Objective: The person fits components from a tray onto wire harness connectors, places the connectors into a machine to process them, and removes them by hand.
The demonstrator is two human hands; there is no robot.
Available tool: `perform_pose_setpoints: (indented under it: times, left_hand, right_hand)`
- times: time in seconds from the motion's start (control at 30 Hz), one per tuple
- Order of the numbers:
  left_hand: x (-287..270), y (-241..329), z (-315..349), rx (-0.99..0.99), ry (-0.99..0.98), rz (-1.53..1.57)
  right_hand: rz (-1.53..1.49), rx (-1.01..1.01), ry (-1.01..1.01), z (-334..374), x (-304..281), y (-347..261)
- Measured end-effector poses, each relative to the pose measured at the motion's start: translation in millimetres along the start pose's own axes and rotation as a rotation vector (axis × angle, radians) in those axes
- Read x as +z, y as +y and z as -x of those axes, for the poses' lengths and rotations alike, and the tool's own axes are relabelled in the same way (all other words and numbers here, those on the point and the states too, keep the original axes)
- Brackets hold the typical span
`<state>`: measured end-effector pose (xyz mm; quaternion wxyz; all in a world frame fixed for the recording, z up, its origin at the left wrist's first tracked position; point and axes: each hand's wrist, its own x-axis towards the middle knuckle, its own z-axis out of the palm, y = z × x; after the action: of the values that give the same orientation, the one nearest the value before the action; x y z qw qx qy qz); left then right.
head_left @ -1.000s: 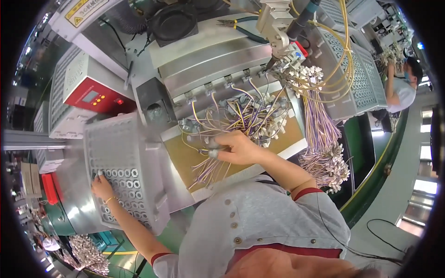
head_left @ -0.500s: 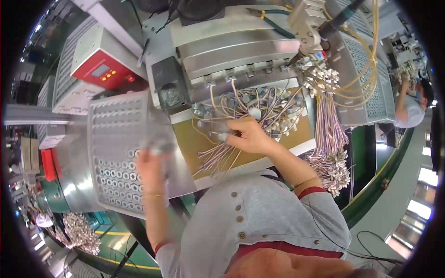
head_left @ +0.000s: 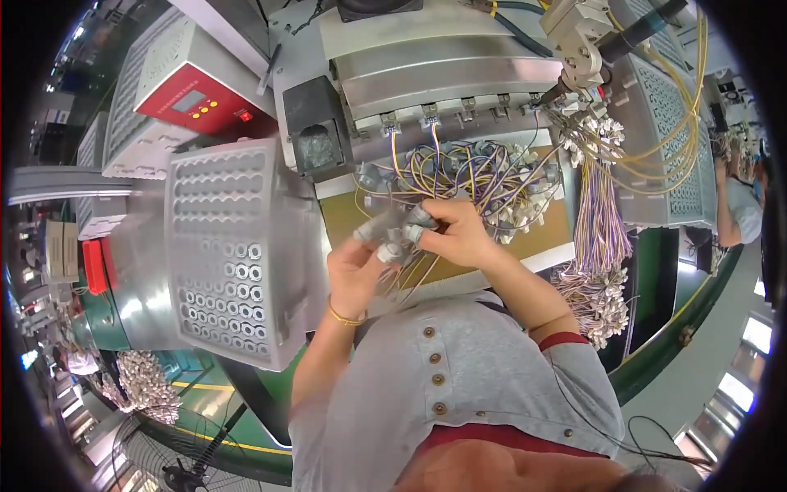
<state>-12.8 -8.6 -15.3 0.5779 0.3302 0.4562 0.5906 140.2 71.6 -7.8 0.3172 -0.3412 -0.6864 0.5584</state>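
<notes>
My left hand (head_left: 354, 275) and my right hand (head_left: 461, 234) are close together over the front of a brown board (head_left: 344, 215). Fingers curled, the left grips small grey cylindrical parts (head_left: 388, 251), slightly smeared by motion. Between thumb and forefinger my right hand pinches another small grey cylindrical part (head_left: 420, 220). Loose purple, yellow and white wires (head_left: 422, 266) extend below the fingers. Just beyond the hands lies a tangled heap of wire leads (head_left: 467, 174) with white connectors. Two leads run up to the metal fixture (head_left: 451, 86) behind it.
A pale tray (head_left: 217, 217) with rows of ring-shaped parts stands at left, below a red-fronted control box (head_left: 197, 94). A black block with a hollow (head_left: 316, 123) sits beside the fixture. Pliers (head_left: 518, 31) lie at the back. Bundled leads (head_left: 602, 213) hang at right.
My left hand has swung right from beside the tray to meet my right hand, bringing grey parts along. The view has shifted slightly; my right hand remains over the board.
</notes>
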Motion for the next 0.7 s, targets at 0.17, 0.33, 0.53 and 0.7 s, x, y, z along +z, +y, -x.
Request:
perform_pose_setpoints:
  times: [0.17, 0.33, 0.53, 0.7]
  left_hand:
    - [12.8, 2.8, -0.7, 0.208, 0.016, -0.123]
    - [15.5, 4.8, -6.6, 0.154, 0.039, -0.115]
    - [13.7, 2.4, -3.4, -0.05, 0.053, 0.035]
    - [15.7, -0.2, -1.5, 0.063, 0.053, 0.05]
  right_hand:
    - [0.115, -0.161, -0.009, -1.3, -4.5, -4.3]
    - [0.121, -0.174, 0.016, 1.0, -1.3, -11.4]
    - [0.091, -0.101, 0.054, 3.1, -3.5, -11.6]
    - [0.093, -0.13, 0.023, 2.6, -6.3, -16.1]
